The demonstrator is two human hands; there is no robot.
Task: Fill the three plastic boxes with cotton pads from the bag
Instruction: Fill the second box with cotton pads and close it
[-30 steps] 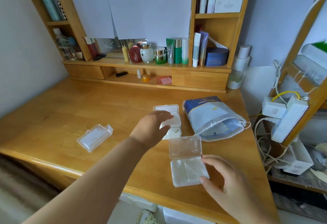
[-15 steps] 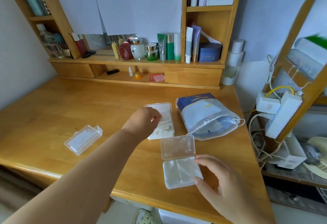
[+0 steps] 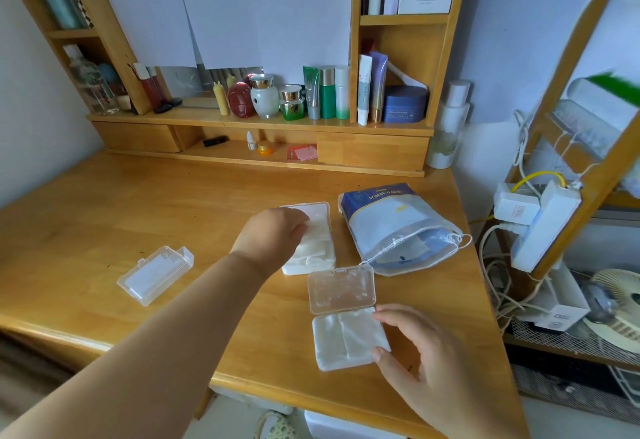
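The pads (image 3: 348,336) are light, soft and compressible, so press them flat with your fingertips and lift a stack by its edges. The boxes are thin clear plastic, stiff but slippery on the desk (image 3: 104,230); hold them by the side walls. Your right hand (image 3: 429,366) steadies the near box (image 3: 341,317) at its right edge, thumb and fingers bent against the pads, lid standing open. Your left hand (image 3: 272,236) lies over the far box (image 3: 310,239), fingers curled down onto its pads; whether it pinches any, you cannot tell. The third box (image 3: 156,274) sits closed, well to the left. The bag (image 3: 394,227) lies open beside the far box. Compared with a second ago, your left hand has drawn back slightly over the far box and the right has hardly shifted.
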